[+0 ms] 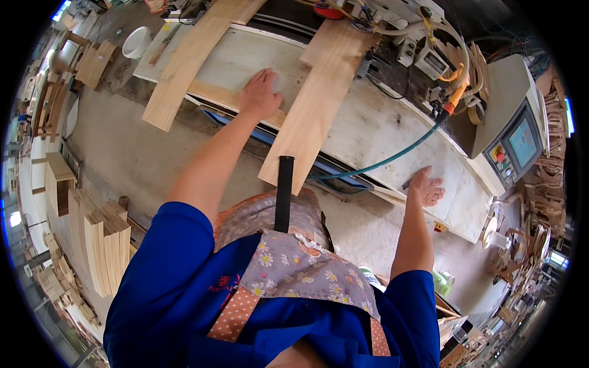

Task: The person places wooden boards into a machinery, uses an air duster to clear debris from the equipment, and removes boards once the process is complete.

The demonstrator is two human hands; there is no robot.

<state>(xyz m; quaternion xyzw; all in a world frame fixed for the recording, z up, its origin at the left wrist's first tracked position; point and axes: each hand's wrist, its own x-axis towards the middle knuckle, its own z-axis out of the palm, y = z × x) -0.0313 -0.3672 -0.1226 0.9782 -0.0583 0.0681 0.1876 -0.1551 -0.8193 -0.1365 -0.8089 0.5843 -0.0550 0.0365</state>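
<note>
My left hand [261, 95] lies open, fingers stretched, over a narrow wooden strip [221, 95] at the front edge of the pale machine table [236, 55]. On either side of it are long light-brown boards: one left board [190, 64] and one right board [313, 113], both jutting past the table's edge toward me. My right hand [426, 187] is near the table's front edge farther right, its fingers loosely bent and apart. A small dark piece shows beside that hand; whether the hand touches it is unclear.
A teal hose [392, 158] with an orange end curves over the table. At the right stands a control panel [515, 147] with a screen and red button. Stacked wooden pieces [104, 245] stand at lower left, and a white bucket [136, 43] at upper left.
</note>
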